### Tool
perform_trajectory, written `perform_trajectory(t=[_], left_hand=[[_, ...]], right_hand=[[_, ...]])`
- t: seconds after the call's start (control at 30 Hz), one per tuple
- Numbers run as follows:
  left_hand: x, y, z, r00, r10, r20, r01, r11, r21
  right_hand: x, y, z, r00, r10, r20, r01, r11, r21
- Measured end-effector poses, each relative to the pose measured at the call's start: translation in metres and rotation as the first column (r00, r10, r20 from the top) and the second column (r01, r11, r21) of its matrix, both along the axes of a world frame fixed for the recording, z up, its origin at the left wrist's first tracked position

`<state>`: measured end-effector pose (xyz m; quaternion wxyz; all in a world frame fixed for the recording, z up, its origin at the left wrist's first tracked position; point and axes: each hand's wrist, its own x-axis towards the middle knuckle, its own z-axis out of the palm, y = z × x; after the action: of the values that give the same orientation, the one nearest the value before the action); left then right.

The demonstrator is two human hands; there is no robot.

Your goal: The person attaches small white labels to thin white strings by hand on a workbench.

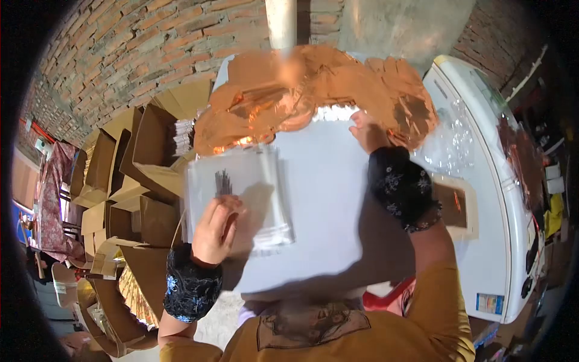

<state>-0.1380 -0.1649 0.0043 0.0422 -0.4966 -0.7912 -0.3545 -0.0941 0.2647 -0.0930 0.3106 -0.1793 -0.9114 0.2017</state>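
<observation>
My left hand (216,226) is over a stack of clear plastic bags (262,208) on the left of the pale tabletop. Its fingers are curled together at the lower end of a bundle of thin dark sticks (223,183). Farther off, my right hand (367,131) reaches to the right end of a row of small white pieces (335,113). The fingertips there are pinched together; what they hold is too small to make out. Crumpled copper-coloured foil sheets (338,81) lie heaped around the white row.
Several open cardboard boxes (160,142) stand left of the table (319,199), one holding patterned folded items (134,295). To the right is a white appliance (488,253) lying flat, with clear plastic (449,145) and a framed panel (455,208) on it. A brick wall (139,48) rises behind.
</observation>
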Motion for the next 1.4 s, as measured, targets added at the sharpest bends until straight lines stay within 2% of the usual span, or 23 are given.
perform_trajectory(t=[0.07,0.1,0.13,0.17,0.2,0.23,0.27,0.33,0.37,0.4,0.43,0.5,0.6,0.7,0.8,0.9,0.97,1.0,1.1,1.2,1.3,1.33,1.4], left_hand=[[0.014,-0.004,0.007,0.998,-0.030,-0.054,0.032,0.999,0.038],[0.024,-0.008,0.007,0.997,-0.048,-0.060,0.050,0.998,0.038],[0.035,-0.012,0.003,0.998,-0.051,-0.035,0.053,0.997,0.057],[0.048,-0.016,0.002,0.997,-0.074,0.010,0.073,0.994,0.080],[0.061,-0.022,-0.002,0.990,-0.132,0.049,0.129,0.989,0.066],[0.075,-0.029,-0.006,0.979,-0.188,0.080,0.183,0.981,0.064],[0.088,-0.036,-0.016,0.964,-0.247,0.101,0.243,0.968,0.056],[0.109,-0.053,-0.056,0.925,-0.356,0.130,0.352,0.934,0.051],[0.123,-0.062,-0.065,0.907,-0.357,0.223,0.383,0.920,-0.087],[0.129,-0.067,-0.075,0.901,-0.386,0.196,0.419,0.891,-0.172],[0.136,-0.071,-0.087,0.893,-0.415,0.176,0.449,0.856,-0.257],[0.145,-0.073,-0.113,0.920,-0.389,-0.041,0.368,0.897,-0.246],[0.149,-0.069,-0.139,0.932,-0.360,-0.040,0.332,0.892,-0.306],[0.149,-0.061,-0.137,0.924,-0.381,-0.040,0.355,0.890,-0.288],[0.150,-0.058,-0.135,0.926,-0.377,-0.006,0.354,0.875,-0.331],[0.151,-0.055,-0.138,0.938,-0.345,-0.010,0.311,0.858,-0.408],[0.153,-0.051,-0.143,0.938,-0.342,-0.053,0.275,0.830,-0.485],[0.154,-0.049,-0.142,0.932,-0.355,-0.079,0.281,0.841,-0.463],[0.154,-0.046,-0.133,0.915,-0.384,-0.122,0.306,0.859,-0.411],[0.153,-0.047,-0.120,0.909,-0.408,-0.081,0.349,0.855,-0.384],[0.153,-0.044,-0.104,0.917,-0.398,0.008,0.376,0.859,-0.348],[0.155,-0.042,-0.098,0.924,-0.378,0.056,0.373,0.861,-0.347],[0.157,-0.036,-0.086,0.929,-0.342,0.143,0.370,0.885,-0.281]], right_hand=[[0.023,-0.005,0.004,0.998,0.058,-0.010,-0.056,0.989,0.135],[0.038,-0.019,0.012,0.999,0.034,0.003,-0.034,0.988,0.150],[0.063,-0.038,0.032,0.987,0.163,-0.016,-0.154,0.957,0.245],[0.089,-0.082,0.070,0.970,0.228,0.082,-0.196,0.937,-0.289],[0.111,-0.106,0.081,0.913,0.402,0.075,-0.328,0.829,-0.452],[0.136,-0.129,0.083,0.825,0.540,0.167,-0.415,0.779,-0.470],[0.162,-0.152,0.080,0.674,0.728,0.125,-0.489,0.566,-0.663],[0.209,-0.207,0.073,0.468,0.877,0.103,-0.611,0.406,-0.679],[0.228,-0.229,0.057,0.391,0.915,0.103,-0.591,0.335,-0.734],[0.244,-0.246,0.037,0.247,0.808,0.536,-0.548,0.572,-0.610],[0.263,-0.259,0.008,0.409,0.729,0.550,-0.511,0.682,-0.524],[0.276,-0.273,-0.051,0.728,0.599,0.333,-0.510,0.798,-0.321],[0.258,-0.279,-0.062,0.640,0.522,0.563,-0.357,0.852,-0.383],[0.243,-0.275,-0.062,0.499,0.557,0.664,-0.306,0.830,-0.466],[0.245,-0.278,-0.051,0.574,0.467,0.673,-0.301,0.884,-0.357],[0.251,-0.277,-0.073,0.635,0.471,0.612,-0.301,0.881,-0.366],[0.250,-0.275,-0.114,0.554,0.524,0.647,-0.412,0.848,-0.333],[0.250,-0.274,-0.126,0.510,0.546,0.665,-0.467,0.825,-0.319],[0.240,-0.284,-0.056,0.511,0.520,0.684,-0.187,0.844,-0.502],[0.253,-0.285,-0.058,0.837,0.420,0.350,-0.349,0.904,-0.249],[0.263,-0.285,-0.048,0.874,0.406,0.268,-0.425,0.905,0.015],[0.265,-0.291,-0.041,0.909,0.350,0.226,-0.375,0.924,0.079],[0.263,-0.297,-0.019,0.910,0.385,0.152,-0.376,0.923,-0.089]])
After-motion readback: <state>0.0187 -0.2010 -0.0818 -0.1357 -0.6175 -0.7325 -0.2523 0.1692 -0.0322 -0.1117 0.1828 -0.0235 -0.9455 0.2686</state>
